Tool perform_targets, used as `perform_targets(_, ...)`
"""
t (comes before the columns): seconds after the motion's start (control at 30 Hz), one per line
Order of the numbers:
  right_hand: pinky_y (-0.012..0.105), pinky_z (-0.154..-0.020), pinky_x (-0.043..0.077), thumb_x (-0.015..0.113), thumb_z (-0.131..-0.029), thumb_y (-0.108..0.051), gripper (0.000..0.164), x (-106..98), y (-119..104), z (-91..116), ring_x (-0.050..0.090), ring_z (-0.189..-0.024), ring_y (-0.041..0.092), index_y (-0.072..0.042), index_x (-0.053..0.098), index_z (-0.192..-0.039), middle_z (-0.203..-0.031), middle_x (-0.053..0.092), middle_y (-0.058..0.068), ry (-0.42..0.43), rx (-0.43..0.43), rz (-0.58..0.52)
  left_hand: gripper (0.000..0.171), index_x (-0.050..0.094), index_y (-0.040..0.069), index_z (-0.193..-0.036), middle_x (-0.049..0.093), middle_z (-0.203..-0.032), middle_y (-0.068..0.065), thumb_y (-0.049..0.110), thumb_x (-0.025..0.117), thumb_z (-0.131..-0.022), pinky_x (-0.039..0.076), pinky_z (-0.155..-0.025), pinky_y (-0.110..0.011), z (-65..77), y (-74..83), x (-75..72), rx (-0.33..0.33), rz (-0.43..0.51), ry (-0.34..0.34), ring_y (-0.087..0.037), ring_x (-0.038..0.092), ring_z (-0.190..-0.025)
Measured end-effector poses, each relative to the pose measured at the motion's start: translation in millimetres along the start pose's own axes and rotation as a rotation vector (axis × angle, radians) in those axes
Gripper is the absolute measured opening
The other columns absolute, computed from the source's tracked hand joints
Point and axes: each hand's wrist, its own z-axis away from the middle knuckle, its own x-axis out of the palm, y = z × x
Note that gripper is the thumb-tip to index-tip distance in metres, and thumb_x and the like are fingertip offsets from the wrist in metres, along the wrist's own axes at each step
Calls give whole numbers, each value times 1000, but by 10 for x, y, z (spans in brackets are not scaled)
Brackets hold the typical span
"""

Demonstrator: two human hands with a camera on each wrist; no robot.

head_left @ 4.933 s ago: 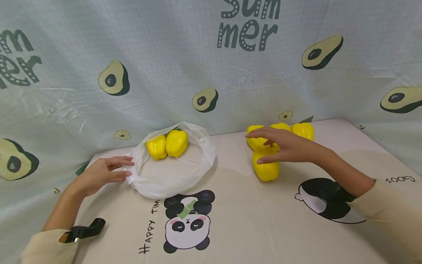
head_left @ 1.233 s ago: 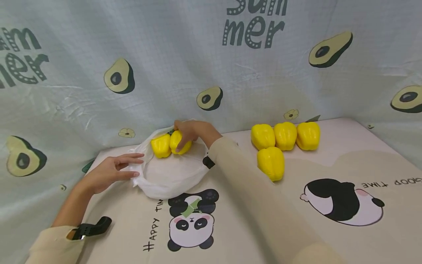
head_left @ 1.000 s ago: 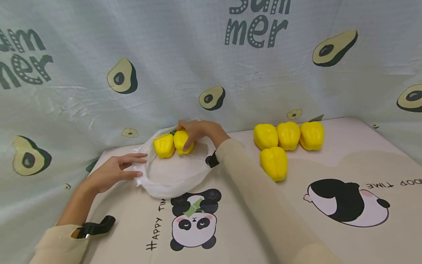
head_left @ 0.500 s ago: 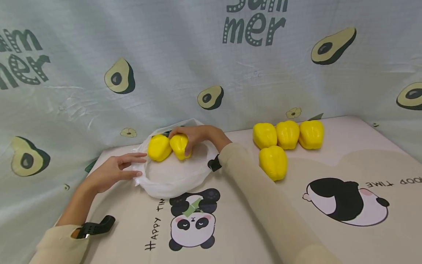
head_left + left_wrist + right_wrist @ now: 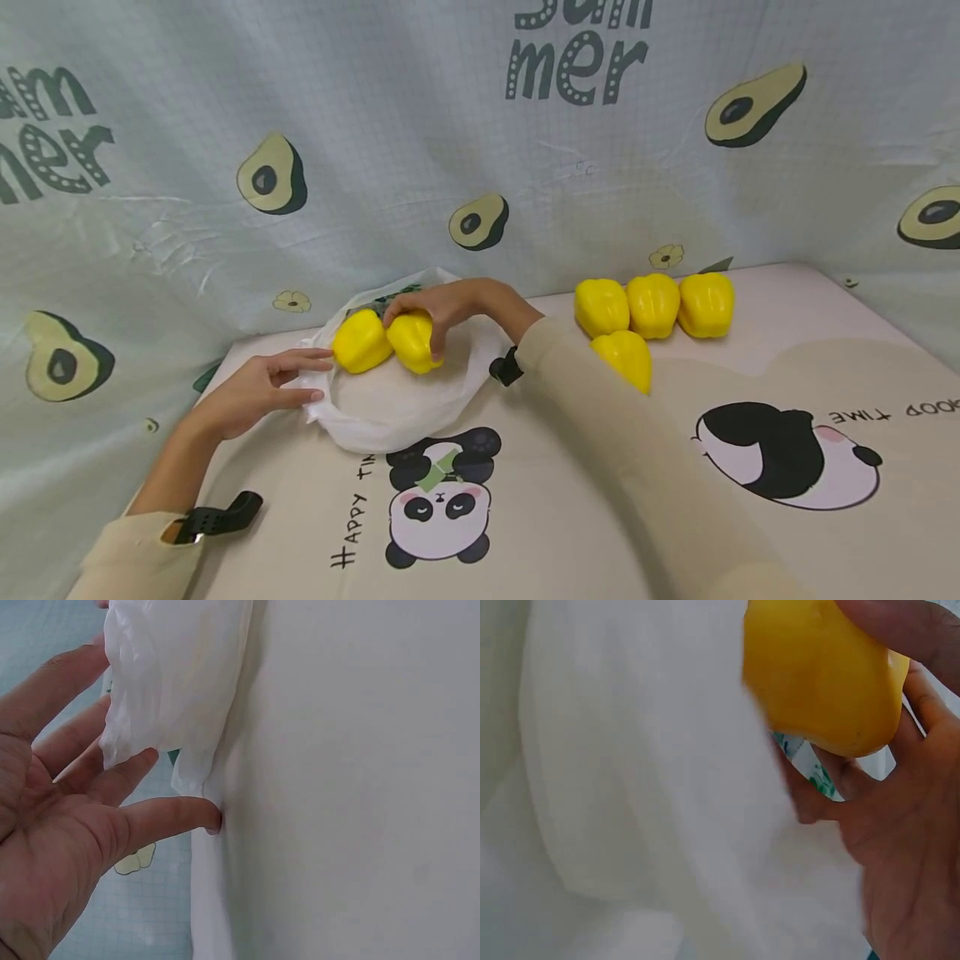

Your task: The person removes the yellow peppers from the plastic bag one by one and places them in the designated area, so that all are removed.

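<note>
A white plastic bag point(image 5: 375, 429) lies on the table with its mouth wide, two yellow bell peppers inside it. My right hand point(image 5: 450, 304) reaches into the bag and grips the right-hand bell pepper point(image 5: 412, 340), fingers on its far side and thumb on its near side. That same pepper point(image 5: 821, 682) shows between thumb and fingers in the right wrist view. Touching it on the left is the other bell pepper point(image 5: 362, 343). My left hand point(image 5: 251, 396) rests at the bag's left rim, fingers fairly straight; the left wrist view shows its fingertips against the bag point(image 5: 172, 675).
To the right, three yellow bell peppers point(image 5: 652, 306) stand in a row near the wall sheet point(image 5: 360, 125). One more bell pepper point(image 5: 628, 357) sits in front of them, partly hidden by my right sleeve point(image 5: 600, 417). Panda prints mark the tablecloth point(image 5: 540, 508).
My right hand went from the peppers at the right into the bag and took hold of a pepper there. Both bagged peppers have since shifted slightly nearer, uncovering green print. The left hand stays at the rim.
</note>
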Motion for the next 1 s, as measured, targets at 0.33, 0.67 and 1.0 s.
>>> perform_targets(0.33,37,-106,42,81,-76,-16,82,-115,-143,363,45,-125,21,-22,47,-151,-150,44,1,-4,-15,88,53,65,7,-136,51,-151,-11,30,79,-90,35,-94,0,36,-26,-3,2,-13,9,-37,31,-148)
perform_targets(0.67,33,-106,44,89,-77,-30,92,-106,-191,849,47,-124,17,-19,40,-155,-150,45,0,121,-87,182,51,65,4,-134,52,-150,-14,26,79,-90,32,-95,2,32,-39,17,33,6,10,-37,31,-146)
perform_targets(1.0,43,-105,49,90,-77,-28,92,-60,-191,1389,46,-130,20,-18,41,-154,-153,43,1,195,-61,162,52,65,4,-134,51,-150,-15,26,79,-90,32,-95,2,14,-30,22,35,13,-1,-38,29,-147)
